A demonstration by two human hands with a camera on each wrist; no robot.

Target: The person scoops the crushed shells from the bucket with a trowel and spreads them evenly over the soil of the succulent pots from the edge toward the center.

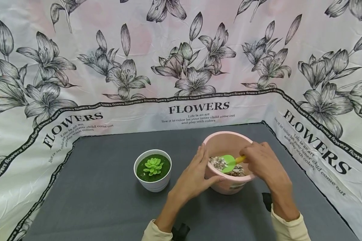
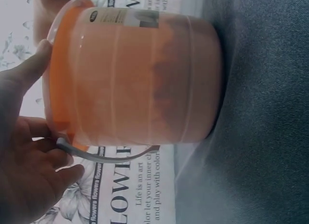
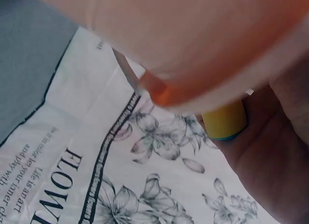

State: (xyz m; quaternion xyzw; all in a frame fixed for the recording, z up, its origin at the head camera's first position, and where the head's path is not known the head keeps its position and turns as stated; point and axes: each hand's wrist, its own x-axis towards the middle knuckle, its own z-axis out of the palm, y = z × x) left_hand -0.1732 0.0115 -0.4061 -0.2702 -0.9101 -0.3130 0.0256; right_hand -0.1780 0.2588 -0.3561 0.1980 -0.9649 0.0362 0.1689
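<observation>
So there's a dark grey tabletop (image 1: 102,201) under both hands, and beyond the fingertips a white cloth (image 1: 138,117) printed with lilies and "FLOWERS" wraps round the back and sides. Right hand (image 1: 263,164) has its fingers curled snugly around the yellow handle of a little scoop (image 1: 229,163); the green blade sits inside a pink bucket (image 1: 223,188), left of those fingers. Scoop's long axis runs slantwise, blade pointing left and a bit toward the person. Left hand (image 1: 193,175) has thumb and fingers spread wide, holding the bucket's rim. Bucket's round, smooth, semi-translucent plastic with a grey bail (image 2: 116,160) by the left fingers. Rough, pale-and-brown gravel (image 1: 238,171) lies around the blade. Left of the left fingers: a ribbed white pot (image 1: 154,186) with a bright green rosette plant (image 1: 153,166).
</observation>
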